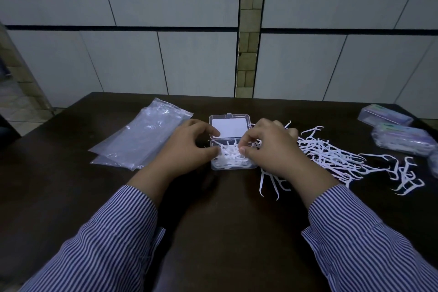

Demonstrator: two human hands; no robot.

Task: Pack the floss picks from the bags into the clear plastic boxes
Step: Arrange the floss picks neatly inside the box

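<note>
No readable text anywhere, white label inside the open lid of the clear box [229,127] blank, closed boxes [388,125] at far right showing purple and green printed inserts, lettering too blurred to make out

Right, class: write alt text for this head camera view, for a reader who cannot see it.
Two hands, left and right, press white floss picks into an open clear plastic box on a dark table. Loose picks lie scattered to the right, empty plastic bags to the left, closed boxes far right.
</note>
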